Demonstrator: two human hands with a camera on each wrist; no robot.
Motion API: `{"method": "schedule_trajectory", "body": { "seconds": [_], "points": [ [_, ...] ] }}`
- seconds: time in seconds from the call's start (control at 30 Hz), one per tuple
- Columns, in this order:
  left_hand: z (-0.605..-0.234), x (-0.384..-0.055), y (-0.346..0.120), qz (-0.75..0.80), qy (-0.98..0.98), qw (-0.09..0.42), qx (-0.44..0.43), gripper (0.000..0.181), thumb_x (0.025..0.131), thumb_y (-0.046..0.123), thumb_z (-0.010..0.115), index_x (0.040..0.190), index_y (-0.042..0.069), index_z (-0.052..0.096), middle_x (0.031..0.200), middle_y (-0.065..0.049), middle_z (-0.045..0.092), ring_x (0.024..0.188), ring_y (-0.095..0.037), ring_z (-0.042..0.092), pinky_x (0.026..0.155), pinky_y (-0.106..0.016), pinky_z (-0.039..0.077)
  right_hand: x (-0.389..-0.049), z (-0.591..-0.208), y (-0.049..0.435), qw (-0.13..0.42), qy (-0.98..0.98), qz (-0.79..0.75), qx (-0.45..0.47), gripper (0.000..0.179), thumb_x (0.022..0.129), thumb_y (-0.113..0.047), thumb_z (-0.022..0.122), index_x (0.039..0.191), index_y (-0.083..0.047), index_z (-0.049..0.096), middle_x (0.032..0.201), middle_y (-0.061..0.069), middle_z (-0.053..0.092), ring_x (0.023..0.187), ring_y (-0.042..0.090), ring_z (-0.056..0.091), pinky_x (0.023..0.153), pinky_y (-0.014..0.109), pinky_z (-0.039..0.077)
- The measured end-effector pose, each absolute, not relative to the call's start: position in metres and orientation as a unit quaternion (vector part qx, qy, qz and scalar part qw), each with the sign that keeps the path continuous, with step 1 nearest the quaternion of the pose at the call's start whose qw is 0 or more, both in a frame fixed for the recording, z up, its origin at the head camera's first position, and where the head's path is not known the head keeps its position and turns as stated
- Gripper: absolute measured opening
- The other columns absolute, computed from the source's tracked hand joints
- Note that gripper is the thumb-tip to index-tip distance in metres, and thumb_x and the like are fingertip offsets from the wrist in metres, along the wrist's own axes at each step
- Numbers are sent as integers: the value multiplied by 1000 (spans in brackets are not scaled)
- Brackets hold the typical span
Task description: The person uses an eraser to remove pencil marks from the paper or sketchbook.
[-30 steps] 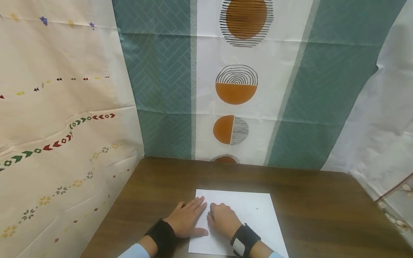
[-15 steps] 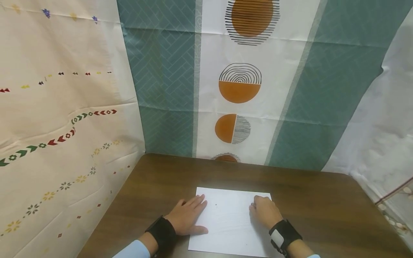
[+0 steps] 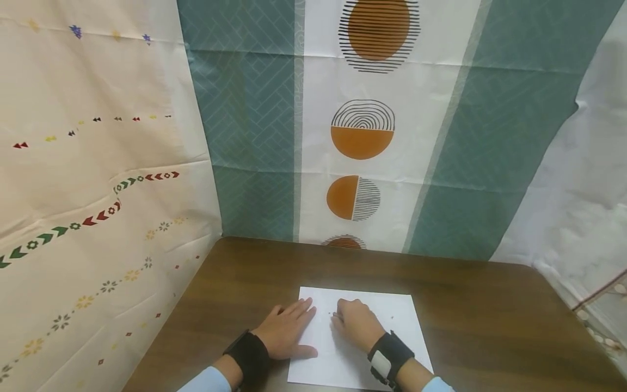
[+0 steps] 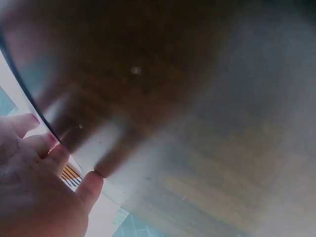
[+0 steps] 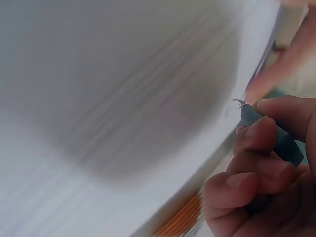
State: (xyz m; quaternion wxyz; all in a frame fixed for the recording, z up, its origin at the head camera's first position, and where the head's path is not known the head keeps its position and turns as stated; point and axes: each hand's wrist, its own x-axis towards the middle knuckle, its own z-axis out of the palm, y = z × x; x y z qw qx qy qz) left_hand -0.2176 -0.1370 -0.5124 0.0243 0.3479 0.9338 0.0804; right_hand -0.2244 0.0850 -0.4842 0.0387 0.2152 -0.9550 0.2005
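While the left hand [image 3: 280, 331] rests across the left edge of the paper [image 3: 323, 367]: fingers straight, slightly apart.
Right hand [image 3: 360, 325]: fingers pinching a blue-green piece [image 5: 286, 147] over the paper.
Faint lines [image 5: 133, 94]: probably being rubbed out; the next stroke calls for still paper.
Blue-green piece: mostly hidden in the head view; contact unclear.

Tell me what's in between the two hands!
White paper with a tiny dark speck on it lies between the left hand and the right hand; the head view shows this.
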Motion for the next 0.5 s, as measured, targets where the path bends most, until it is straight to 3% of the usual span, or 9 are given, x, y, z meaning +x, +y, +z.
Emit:
{"method": "schedule_trajectory", "body": {
  "seconds": [0.2, 0.5],
  "points": [
    [-509, -216, -138, 80, 934, 35, 346, 90, 82, 73, 40, 146, 11, 29, 152, -9, 21, 135, -25, 17, 96, -66, 28, -228, -492, 70, 37, -957, 168, 234, 12, 82, -17, 66, 77, -9, 60, 58, -1, 56, 48, 7, 46, 46, 28, 47],
    [-502, -213, -137, 77, 936, 47, 339, 89, 81, 73, 41, 146, 12, 29, 152, -7, 22, 135, -24, 18, 97, -65, 27, -231, -491, 146, 32, -976, 173, 132, 11, 79, -14, 68, 75, -9, 60, 62, 0, 58, 49, 10, 45, 47, 32, 43]
  ]
}}
